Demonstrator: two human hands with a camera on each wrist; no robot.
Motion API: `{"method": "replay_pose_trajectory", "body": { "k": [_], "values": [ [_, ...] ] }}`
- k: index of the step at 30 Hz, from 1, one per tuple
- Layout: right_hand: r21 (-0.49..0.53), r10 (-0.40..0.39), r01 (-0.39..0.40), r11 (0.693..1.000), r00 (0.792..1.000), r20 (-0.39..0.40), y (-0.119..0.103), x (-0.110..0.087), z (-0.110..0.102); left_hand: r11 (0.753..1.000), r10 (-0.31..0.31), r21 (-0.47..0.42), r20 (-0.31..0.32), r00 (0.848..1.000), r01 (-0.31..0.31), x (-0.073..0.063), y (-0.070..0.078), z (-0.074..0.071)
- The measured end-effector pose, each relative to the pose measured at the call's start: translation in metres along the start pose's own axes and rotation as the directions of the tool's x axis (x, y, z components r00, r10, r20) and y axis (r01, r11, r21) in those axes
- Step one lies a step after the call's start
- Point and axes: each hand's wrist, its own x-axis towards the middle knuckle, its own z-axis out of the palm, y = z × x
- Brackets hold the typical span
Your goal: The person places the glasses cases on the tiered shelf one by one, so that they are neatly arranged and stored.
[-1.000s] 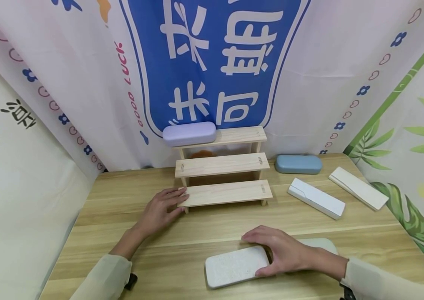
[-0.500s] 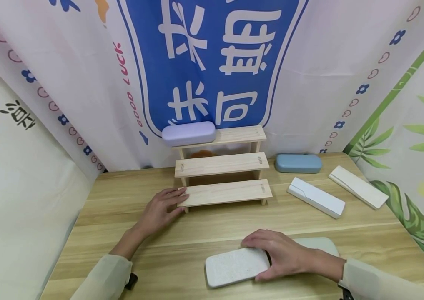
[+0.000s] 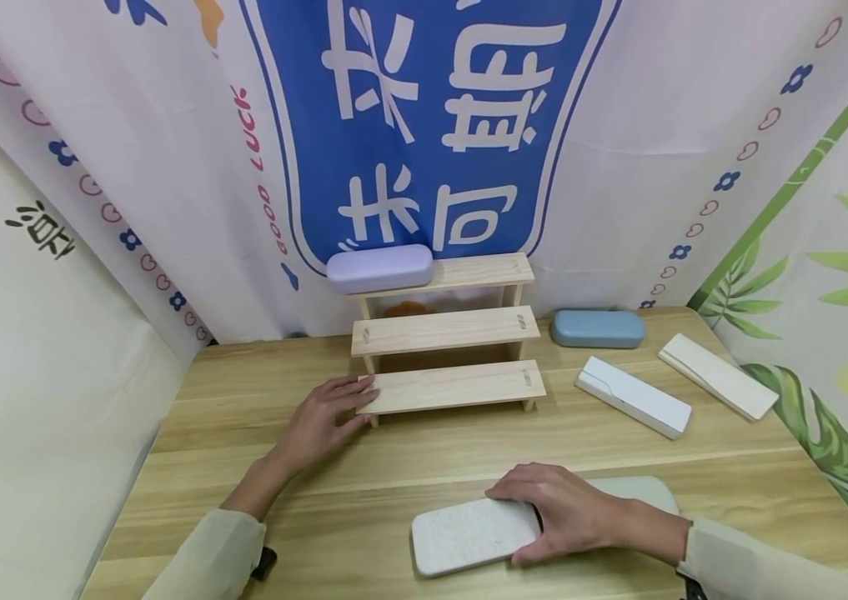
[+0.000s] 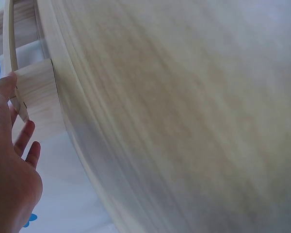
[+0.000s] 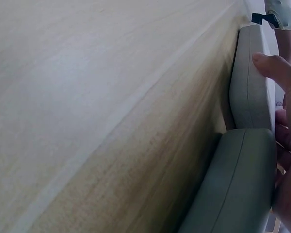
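Note:
Low in the head view, my right hand (image 3: 564, 512) grips the right end of a speckled white glasses case (image 3: 472, 537), thumb on the near side and fingers on the far side. The case lies on the table; the right wrist view shows the thumb against its side (image 5: 247, 82). A pale green glasses case (image 3: 641, 490) sits partly hidden under my right forearm. My left hand (image 3: 324, 421) holds the left end of the lowest step of a three-tier wooden stand (image 3: 461, 387), thumb at the front edge. A lilac glasses case (image 3: 380, 267) rests on the top step's left half.
Right of the stand lie a blue glasses case (image 3: 598, 328), a white oblong case (image 3: 634, 396) and a cream flat case (image 3: 718, 377). Printed curtains (image 3: 656, 125) enclose the wooden table (image 3: 243, 392) at the back and sides.
My right hand has shifted slightly toward me, its fingers coming down onto the far edge of the white glasses case. The left hand and the stand have stayed put.

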Motion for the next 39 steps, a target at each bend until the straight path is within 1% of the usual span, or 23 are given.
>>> {"method": "replay_pose_trajectory", "body": {
  "k": [4, 9, 18, 27, 36, 39],
  "values": [
    [0.026, -0.017, 0.017, 1.0, 1.0, -0.001, 0.0011, 0.0027, -0.0002, 1.0, 0.009, 0.002, -0.012, 1.0, -0.009, -0.0003, -0.0007, 0.0006],
    [0.058, -0.026, 0.025, 0.998, 1.0, 0.005, 0.0013, 0.0049, -0.0008, 1.0, 0.012, 0.002, -0.011, 1.0, -0.012, -0.0005, -0.0006, 0.0002],
    [0.072, 0.017, -0.019, 0.997, 0.999, 0.033, -0.0005, 0.0066, -0.0006, 1.0, 0.006, 0.003, -0.012, 1.0, -0.006, -0.0007, -0.0003, 0.0013],
    [0.109, 0.083, -0.089, 0.99, 0.995, 0.054, -0.0005, 0.0072, -0.0023, 1.0, -0.006, -0.006, -0.009, 1.0, 0.006, -0.0006, 0.0021, -0.0011],
    [0.101, 0.086, -0.09, 0.991, 0.995, 0.041, 0.0027, 0.0075, -0.0028, 1.0, -0.024, -0.01, 0.004, 1.0, 0.024, -0.0015, -0.0005, 0.0014],
    [0.101, 0.086, -0.089, 0.991, 0.996, 0.037, 0.0037, 0.0083, -0.0042, 1.0, -0.021, -0.011, 0.003, 1.0, 0.021, -0.0018, -0.0005, 0.0015]
  ]
}}
